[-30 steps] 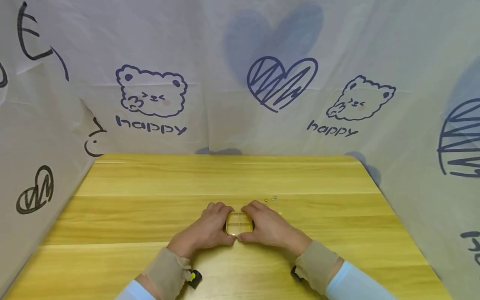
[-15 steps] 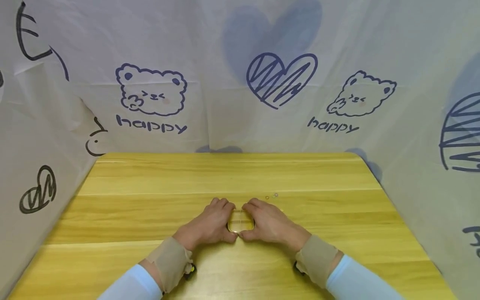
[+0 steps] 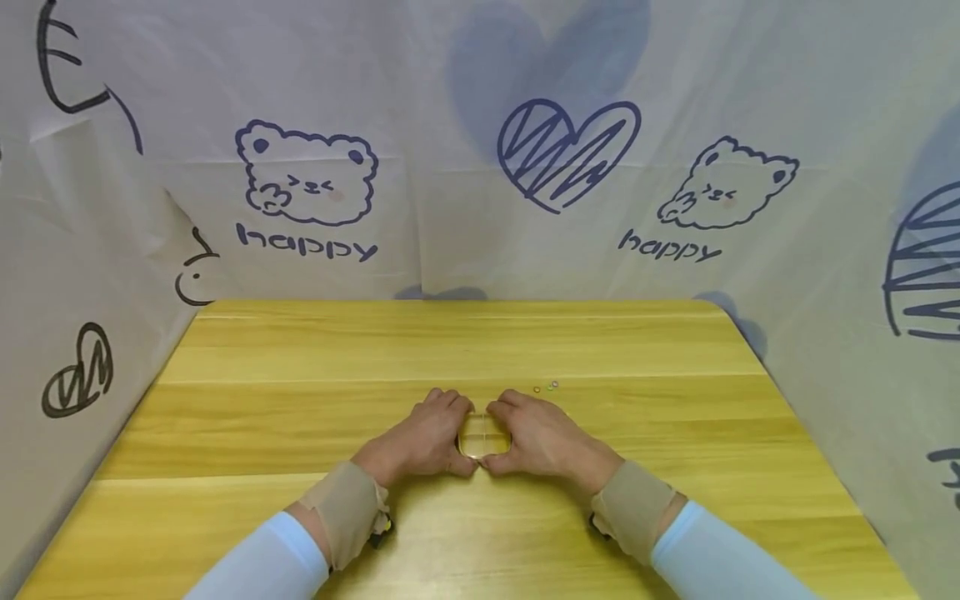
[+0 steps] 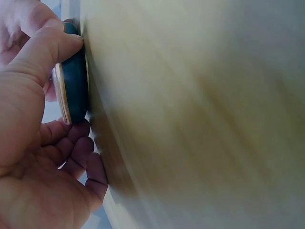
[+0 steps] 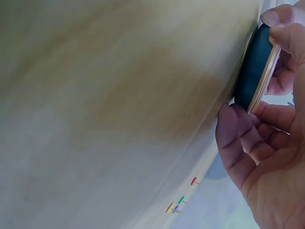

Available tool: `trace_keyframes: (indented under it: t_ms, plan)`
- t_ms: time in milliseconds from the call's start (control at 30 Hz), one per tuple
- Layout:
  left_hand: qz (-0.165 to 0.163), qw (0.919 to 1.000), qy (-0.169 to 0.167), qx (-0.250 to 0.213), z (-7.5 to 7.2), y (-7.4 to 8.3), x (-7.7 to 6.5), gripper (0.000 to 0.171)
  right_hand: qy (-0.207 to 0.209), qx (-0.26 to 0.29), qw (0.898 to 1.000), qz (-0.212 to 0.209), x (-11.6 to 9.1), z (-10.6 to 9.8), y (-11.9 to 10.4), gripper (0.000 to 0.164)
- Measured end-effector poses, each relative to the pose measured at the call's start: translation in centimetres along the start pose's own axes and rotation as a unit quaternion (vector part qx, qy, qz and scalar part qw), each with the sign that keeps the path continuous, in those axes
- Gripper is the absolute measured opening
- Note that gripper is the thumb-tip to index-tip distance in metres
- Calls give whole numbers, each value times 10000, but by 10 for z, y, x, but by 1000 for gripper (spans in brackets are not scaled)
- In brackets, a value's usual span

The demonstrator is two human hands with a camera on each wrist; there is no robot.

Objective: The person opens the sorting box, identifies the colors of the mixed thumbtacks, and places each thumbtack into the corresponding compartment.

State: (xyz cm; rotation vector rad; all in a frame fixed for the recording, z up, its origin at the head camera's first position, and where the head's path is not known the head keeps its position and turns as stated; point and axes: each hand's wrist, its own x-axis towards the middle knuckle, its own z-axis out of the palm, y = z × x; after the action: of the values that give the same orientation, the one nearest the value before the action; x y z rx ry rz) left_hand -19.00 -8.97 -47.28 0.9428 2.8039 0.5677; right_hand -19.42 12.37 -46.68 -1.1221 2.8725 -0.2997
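A small rounded box (image 3: 484, 433) with a gold rim and a see-through, divided top sits between both hands near the middle of the table. Its side (image 4: 75, 83) is dark green in the wrist views. On the box's left end, my left hand (image 3: 427, 437) holds it with thumb in front and fingers behind. My right hand (image 3: 542, 437) grips the right end in the same way, the two thumbs nearly meeting at the front edge. The box looks closed, its underside at the tabletop. Parts of both ends are hidden by the fingers.
Beyond the right hand lie several tiny coloured studs with thin pins, among them a red one (image 5: 194, 181), a green one (image 5: 182, 200) and a yellow one (image 5: 170, 208). The wooden table (image 3: 300, 350) is bordered by a printed white cloth (image 3: 435, 208) behind and at both sides.
The head view has tilted a little, so table, hands and box all sit slightly higher in it. Both hands keep the same hold on the box.
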Motion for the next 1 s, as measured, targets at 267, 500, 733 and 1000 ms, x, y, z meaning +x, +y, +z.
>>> trace_keyframes:
  t_ms: [267,500,733,1000]
  plan:
    - [-13,10000,-13,74,2,1,1,70,29,-157,9998,-81,0,1,1,71]
    - [50,9996,-138,261,0,2,2,68,13,-244,9996,-136,0,0,3,71]
    - [76,9985,-191,502,1,3,3,67,185,-343,9985,-396,3,-2,5,66]
    - [23,9982,-275,527,1,4,3,68,143,-453,9976,-494,5,-3,4,57]
